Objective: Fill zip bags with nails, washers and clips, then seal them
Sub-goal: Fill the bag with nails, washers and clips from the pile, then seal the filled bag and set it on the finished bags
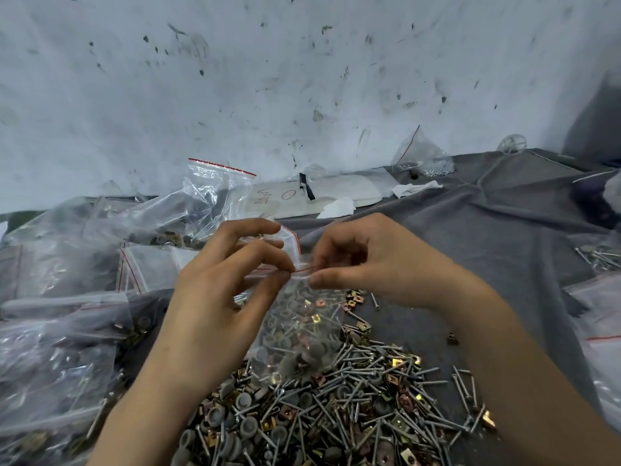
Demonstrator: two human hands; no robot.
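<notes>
View: head cam, looking down at bench [470, 213] under a grey cloth [524, 257].
L hand [215, 297]: thumb + forefinger clamped on top edge of bag [299, 327], at the red zip line [304, 270]; other fingers curled above it.
R hand [379, 264]: thumb + forefinger pinch the same edge, just R of L hand's grip; tips of both hands nearly meet.
Bag: clear, held up mid-frame by both hands, hanging over far side of pile [336, 415]; can't tell if its bottom touches pile. Part filled w/ grey washers, clips and nails, seen thru plastic.
Zip line: only a short stretch shows btw the two pinches; pressed closed or not, can't tell.
Pile: loose on cloth, below the hands, near frame bottom; nails [356, 371], washers [249, 427] and gold/copper clips [289, 413] all mixed. A few nails lie apart to R.
L side: heap of filled bags [60, 348]; flat empty bags [151, 264] w/ red lines, just beside L hand.
Back: upright bag [215, 186] w/ red top strip; white paper [339, 206] near it; far bag [420, 156] w/ small silver bits, by the wall [302, 79].
Wall: pale, many dark scuffs.
</notes>
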